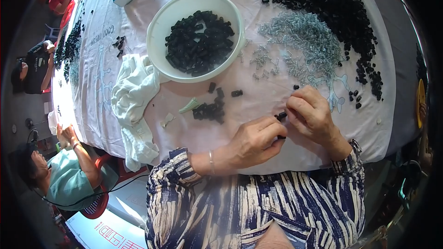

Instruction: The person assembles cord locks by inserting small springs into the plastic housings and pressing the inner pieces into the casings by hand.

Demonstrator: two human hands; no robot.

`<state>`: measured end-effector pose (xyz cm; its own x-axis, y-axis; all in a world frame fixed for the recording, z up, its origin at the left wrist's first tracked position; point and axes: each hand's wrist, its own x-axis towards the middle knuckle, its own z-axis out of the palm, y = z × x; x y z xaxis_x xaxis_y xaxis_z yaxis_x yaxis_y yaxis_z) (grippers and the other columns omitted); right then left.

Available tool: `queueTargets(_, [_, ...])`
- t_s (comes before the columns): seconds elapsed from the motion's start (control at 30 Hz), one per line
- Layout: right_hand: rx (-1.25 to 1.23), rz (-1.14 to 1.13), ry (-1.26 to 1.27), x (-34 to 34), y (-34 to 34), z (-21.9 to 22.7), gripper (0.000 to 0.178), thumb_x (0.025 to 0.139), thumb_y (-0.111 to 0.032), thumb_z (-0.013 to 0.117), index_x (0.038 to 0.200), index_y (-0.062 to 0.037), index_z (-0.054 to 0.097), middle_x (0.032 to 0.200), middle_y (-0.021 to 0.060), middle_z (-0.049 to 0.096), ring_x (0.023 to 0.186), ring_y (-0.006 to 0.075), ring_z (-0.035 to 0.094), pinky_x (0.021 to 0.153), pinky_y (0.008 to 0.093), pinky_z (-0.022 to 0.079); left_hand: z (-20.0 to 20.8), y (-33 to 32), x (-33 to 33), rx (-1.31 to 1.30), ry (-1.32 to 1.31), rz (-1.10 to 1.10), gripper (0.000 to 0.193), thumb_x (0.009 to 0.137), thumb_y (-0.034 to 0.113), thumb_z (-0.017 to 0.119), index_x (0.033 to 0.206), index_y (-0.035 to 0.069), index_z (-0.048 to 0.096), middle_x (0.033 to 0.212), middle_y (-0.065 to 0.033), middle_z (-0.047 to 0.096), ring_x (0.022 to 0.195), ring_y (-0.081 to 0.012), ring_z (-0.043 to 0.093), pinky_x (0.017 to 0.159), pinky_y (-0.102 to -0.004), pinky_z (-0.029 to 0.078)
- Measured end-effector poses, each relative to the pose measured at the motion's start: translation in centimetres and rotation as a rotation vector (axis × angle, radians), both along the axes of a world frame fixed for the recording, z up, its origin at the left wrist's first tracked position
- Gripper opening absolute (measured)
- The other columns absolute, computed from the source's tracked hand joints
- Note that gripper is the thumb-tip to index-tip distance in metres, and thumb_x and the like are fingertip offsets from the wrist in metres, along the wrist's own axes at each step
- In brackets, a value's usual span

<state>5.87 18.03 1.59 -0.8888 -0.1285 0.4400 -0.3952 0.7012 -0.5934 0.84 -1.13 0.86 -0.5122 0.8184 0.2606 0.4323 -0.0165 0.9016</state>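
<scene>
My left hand (258,142) is closed, with a small black plastic part (280,116) at its thumb and forefinger. A second black part (280,137) pokes out by its lower fingers. Just to the right, my right hand (310,113) is pinched close to the first part; whatever its fingertips hold is hidden. Another black part (296,87) shows at the far edge of the right hand, and I cannot tell whether it is touched. Beyond that hand lies a heap of small metal springs (307,32).
A white tub (154,60) holds black parts. A large black pile (323,0) spreads at the far right. A small black heap (210,111) lies left of my hands, near a crumpled white cloth (134,87). Other people sit along the table's left side.
</scene>
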Motion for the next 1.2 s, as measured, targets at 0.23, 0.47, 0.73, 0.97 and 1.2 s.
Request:
queueTargets(0.23, [-0.268, -0.074, -0.125, 0.9, -0.2, 0.0, 0.023, 0.071, 0.008, 0.068, 0.091, -0.0010, 0.063, 0.085, 0.0101, 0.059, 0.067, 0.0185, 0.058, 0.054, 0.0288, 0.046, 0.0, -0.2, -0.9, -0.047, -0.369, 0.148, 0.018, 0.079, -0.002, 0.065, 0.095, 0.000, 0.057, 0.087, -0.0062, 0.061, 0.073, -0.0120, 0.063, 0.062, -0.0237, 0.052])
queueTargets(0.47, [-0.374, 0.018, -0.112, 1.0, -0.2, 0.7, 0.025, 0.072, 0.012, 0.065, 0.093, -0.0006, 0.061, 0.088, 0.0105, 0.060, 0.067, 0.0152, 0.057, 0.057, 0.0251, 0.044, 0.1, -0.5, -1.3, 0.054, -0.811, 0.182, 0.019, 0.085, -0.002, 0.065, 0.102, -0.002, 0.058, 0.093, -0.0040, 0.062, 0.082, -0.0082, 0.060, 0.070, -0.0196, 0.050])
queueTargets(0.73, [-0.273, 0.036, -0.054, 1.4, -0.7, 0.9, 0.032, 0.070, 0.010, 0.067, 0.100, 0.0009, 0.057, 0.083, 0.0108, 0.059, 0.072, 0.0226, 0.060, 0.058, 0.0310, 0.049, -0.5, -0.4, -1.1, 0.005, -0.715, 0.137, 0.019, 0.082, -0.001, 0.069, 0.100, -0.002, 0.061, 0.089, -0.0026, 0.064, 0.077, -0.0058, 0.059, 0.067, -0.0198, 0.050])
queueTargets(0.97, [-0.120, 0.118, 0.011, 1.3, -0.9, 0.7, 0.035, 0.071, 0.012, 0.066, 0.103, 0.0034, 0.056, 0.088, 0.0126, 0.061, 0.071, 0.0258, 0.059, 0.061, 0.0338, 0.049, -0.6, 0.0, -1.2, -0.039, -0.091, 0.155, 0.020, 0.075, -0.004, 0.072, 0.092, 0.000, 0.062, 0.085, -0.0079, 0.064, 0.067, -0.0136, 0.063, 0.059, -0.0238, 0.051])
queueTargets(1.2, [0.055, 0.139, 0.032, 1.2, -1.2, 1.5, 0.036, 0.068, -0.003, 0.073, 0.099, 0.0021, 0.056, 0.085, 0.0105, 0.058, 0.077, 0.0237, 0.059, 0.063, 0.0337, 0.051, 0.1, 0.0, -1.4, -0.083, -0.013, 0.149, 0.021, 0.076, -0.003, 0.072, 0.094, -0.001, 0.062, 0.088, -0.0098, 0.064, 0.069, -0.0152, 0.064, 0.060, -0.0257, 0.052])
